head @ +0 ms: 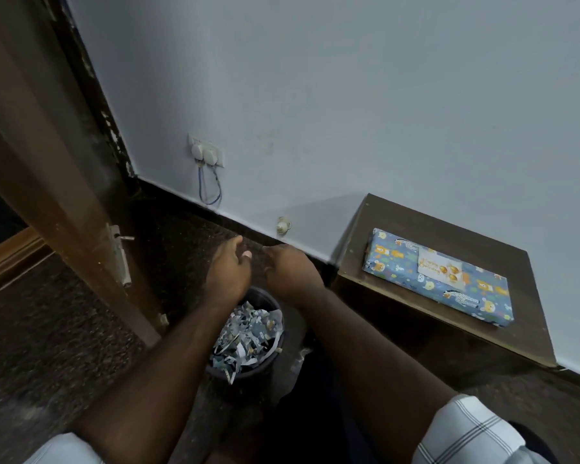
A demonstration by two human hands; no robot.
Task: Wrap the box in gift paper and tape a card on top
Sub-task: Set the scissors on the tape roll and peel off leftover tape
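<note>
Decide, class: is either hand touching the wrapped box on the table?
Apart. The head view shows the left hand and right hand above the bin, with floor between them and the wrapped box on the table.

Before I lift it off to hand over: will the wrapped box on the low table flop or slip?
The wrapped box looks flat with straight edges, so probably stiff. Its paper seems smooth, perhaps slippery. The card lies flat on top; likely stays.
</note>
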